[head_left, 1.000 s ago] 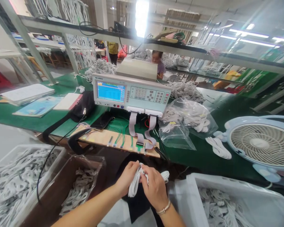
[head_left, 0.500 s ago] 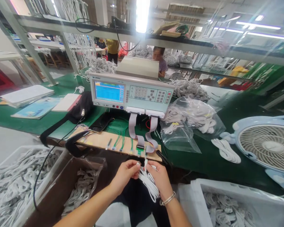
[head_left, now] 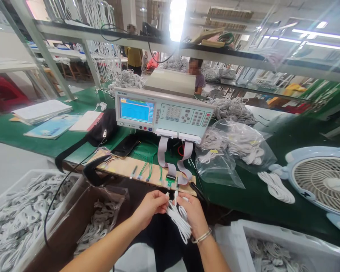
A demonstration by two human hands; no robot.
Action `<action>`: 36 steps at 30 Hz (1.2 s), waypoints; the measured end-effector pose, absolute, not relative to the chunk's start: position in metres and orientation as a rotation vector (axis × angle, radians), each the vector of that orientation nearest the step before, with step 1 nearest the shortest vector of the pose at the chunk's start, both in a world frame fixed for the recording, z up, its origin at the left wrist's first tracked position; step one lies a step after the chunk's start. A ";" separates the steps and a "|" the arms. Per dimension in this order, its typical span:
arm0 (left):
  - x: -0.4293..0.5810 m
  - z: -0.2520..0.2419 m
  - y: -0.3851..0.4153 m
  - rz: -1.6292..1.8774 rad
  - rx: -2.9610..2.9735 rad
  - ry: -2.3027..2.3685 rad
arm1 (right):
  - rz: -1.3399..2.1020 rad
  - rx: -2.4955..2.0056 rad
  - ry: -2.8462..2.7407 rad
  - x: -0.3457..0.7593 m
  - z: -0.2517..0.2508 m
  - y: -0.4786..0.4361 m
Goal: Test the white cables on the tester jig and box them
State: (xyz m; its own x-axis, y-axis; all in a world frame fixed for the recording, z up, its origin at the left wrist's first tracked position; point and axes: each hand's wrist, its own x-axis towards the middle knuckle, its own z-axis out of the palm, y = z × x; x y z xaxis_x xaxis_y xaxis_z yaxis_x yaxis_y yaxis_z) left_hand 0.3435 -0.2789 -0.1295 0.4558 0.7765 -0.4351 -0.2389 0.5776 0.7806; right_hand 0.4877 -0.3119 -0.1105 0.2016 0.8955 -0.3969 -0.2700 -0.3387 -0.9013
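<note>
Just below the wooden board (head_left: 124, 166), left hand (head_left: 150, 206) and right hand (head_left: 193, 214) no longer clutch the white cable (head_left: 180, 223) as a coil; their fingers now pinch its plug ends, apparently, loops dangling.

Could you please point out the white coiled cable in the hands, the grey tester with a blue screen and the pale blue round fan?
White coiled cable (head_left: 179, 221), head view, hanging loops.
Grey tester with blue screen (head_left: 174, 112), head view, keypad panel.
Pale blue round fan (head_left: 314, 177), head view, white grille.
</note>
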 end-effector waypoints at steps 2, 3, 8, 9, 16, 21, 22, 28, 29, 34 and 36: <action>0.343 -0.130 -0.278 0.703 0.686 0.888 | 1.386 -1.360 -0.571 0.482 -0.111 -0.312; 0.343 -0.130 -0.277 0.703 0.678 0.890 | 1.368 -1.353 -0.545 0.479 -0.112 -0.313; 0.346 -0.128 -0.277 0.717 0.648 0.880 | 1.077 -1.520 -0.883 0.482 -0.119 -0.325; 0.347 -0.128 -0.277 0.725 0.650 0.877 | 1.042 -1.553 -0.972 0.485 -0.119 -0.327; 0.361 -0.131 -0.283 0.857 0.579 0.926 | 0.932 -1.621 -1.165 0.491 -0.108 -0.336; 0.368 -0.131 -0.293 0.999 0.501 0.918 | 1.092 -1.542 -0.919 0.490 -0.117 -0.335; 0.369 -0.131 -0.293 1.011 0.502 0.923 | 1.140 -1.527 -0.852 0.490 -0.120 -0.334; 0.374 -0.136 -0.288 1.032 0.508 0.912 | 1.300 -1.496 -0.662 0.497 -0.132 -0.331; 0.374 -0.137 -0.287 1.025 0.499 0.894 | 1.317 -1.485 -0.634 0.497 -0.133 -0.330; 0.367 -0.137 -0.276 0.922 0.563 0.884 | 1.427 -1.383 -0.444 0.498 -0.137 -0.320; 0.363 -0.134 -0.272 0.825 0.638 0.895 | 1.460 -1.360 -0.443 0.499 -0.133 -0.316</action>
State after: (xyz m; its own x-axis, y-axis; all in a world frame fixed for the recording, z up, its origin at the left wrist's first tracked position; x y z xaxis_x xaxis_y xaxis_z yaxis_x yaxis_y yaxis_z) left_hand 0.3630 -0.2720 -0.1336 0.3688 0.8322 -0.4141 -0.3457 0.5364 0.7699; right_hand 0.4991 -0.3155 -0.1335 0.1888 0.8457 -0.4991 -0.4263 -0.3872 -0.8175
